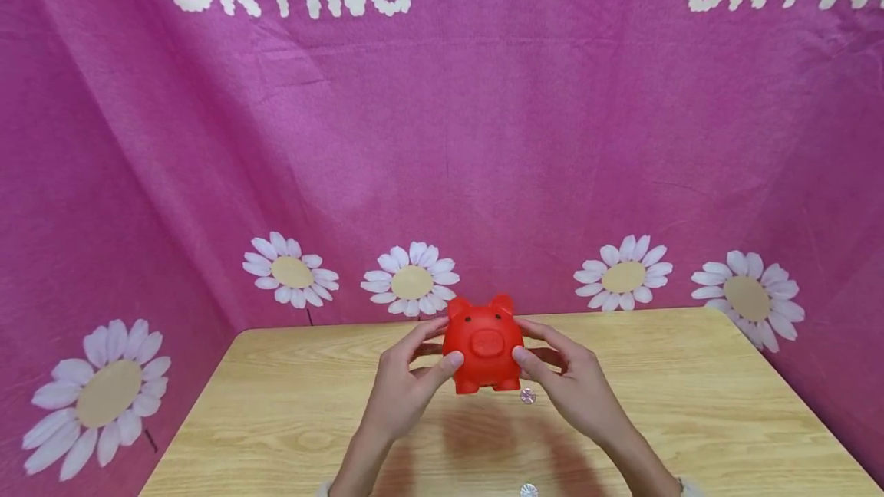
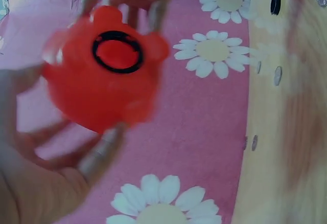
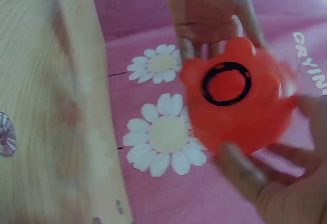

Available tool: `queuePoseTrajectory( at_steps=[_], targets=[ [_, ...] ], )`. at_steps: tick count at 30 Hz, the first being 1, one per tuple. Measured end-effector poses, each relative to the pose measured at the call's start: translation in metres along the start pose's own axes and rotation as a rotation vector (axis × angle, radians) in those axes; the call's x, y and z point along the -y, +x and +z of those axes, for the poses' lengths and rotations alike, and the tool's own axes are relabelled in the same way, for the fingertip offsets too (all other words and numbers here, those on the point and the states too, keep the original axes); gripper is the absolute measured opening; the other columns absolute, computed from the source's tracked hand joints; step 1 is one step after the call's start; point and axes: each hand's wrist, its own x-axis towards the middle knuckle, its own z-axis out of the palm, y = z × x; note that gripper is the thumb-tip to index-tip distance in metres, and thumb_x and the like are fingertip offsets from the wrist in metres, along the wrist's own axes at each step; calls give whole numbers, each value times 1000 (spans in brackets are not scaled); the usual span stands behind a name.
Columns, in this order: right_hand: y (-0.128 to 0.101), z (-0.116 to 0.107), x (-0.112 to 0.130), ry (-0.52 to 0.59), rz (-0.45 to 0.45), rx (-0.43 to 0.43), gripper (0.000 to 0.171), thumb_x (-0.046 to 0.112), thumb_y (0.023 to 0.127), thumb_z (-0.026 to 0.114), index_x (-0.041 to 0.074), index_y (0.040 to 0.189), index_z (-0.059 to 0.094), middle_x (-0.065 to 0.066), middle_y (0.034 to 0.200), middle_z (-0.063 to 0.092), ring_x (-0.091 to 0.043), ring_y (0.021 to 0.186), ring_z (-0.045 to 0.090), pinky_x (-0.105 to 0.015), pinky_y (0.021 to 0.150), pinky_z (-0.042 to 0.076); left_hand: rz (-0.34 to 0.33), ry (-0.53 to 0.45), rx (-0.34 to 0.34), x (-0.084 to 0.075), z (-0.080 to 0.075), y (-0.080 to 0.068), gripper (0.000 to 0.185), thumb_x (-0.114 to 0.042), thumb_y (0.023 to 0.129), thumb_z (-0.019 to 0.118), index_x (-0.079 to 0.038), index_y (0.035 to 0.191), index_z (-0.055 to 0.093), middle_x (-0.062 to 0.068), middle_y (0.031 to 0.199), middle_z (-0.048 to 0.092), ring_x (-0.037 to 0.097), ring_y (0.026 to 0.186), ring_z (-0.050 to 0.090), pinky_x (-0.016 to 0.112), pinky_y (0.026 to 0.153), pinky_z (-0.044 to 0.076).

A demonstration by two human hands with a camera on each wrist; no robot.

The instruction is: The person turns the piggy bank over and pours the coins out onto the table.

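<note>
Both hands hold a red piggy bank [image 1: 483,343] just above the wooden table [image 1: 691,405], its snout facing me. My left hand [image 1: 413,376] grips its left side with thumb in front and fingers behind. My right hand [image 1: 562,378] grips the right side the same way. The wrist views are blurred. They show the piggy bank's underside [image 2: 102,86] with a black ring [image 2: 117,52] round a hole. The right wrist view shows the same black ring [image 3: 226,83] on the piggy bank [image 3: 240,116].
One coin [image 1: 528,396] lies on the table just below the bank, another coin [image 1: 528,490] near the front edge. A small black round piece [image 2: 275,4] and more coins [image 2: 277,74] lie on the wood. Pink daisy-print cloth [image 1: 442,136] encloses the table on three sides.
</note>
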Motion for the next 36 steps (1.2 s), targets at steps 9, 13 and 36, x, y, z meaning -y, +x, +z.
queuePoseTrajectory(
  at_steps=[9, 13, 36],
  targets=[
    [3, 4, -5, -1, 255, 67, 49, 37, 108, 64, 2, 143, 65, -22, 132, 72, -27, 89, 81, -39, 74, 70, -256, 82, 47, 2, 4, 1, 53, -43, 104, 69, -6, 142, 67, 22, 120, 76, 19, 83, 77, 42, 62, 68],
    [4, 3, -5, -10, 266, 82, 50, 40, 108, 64, 2, 141, 65, -21, 131, 72, -28, 88, 81, -38, 72, 69, -270, 75, 62, 2, 3, 0, 53, -44, 104, 68, -6, 141, 67, 22, 119, 77, 21, 81, 78, 46, 62, 68],
    [4, -9, -2, 222, -543, 100, 71, -31, 76, 74, -12, 142, 57, -18, 156, 52, -22, 143, 58, -36, 110, 58, 558, -206, 55, -2, -3, 4, 72, 19, 76, 83, 6, 142, 59, 30, 152, 49, 25, 145, 55, 42, 112, 55]
  ],
)
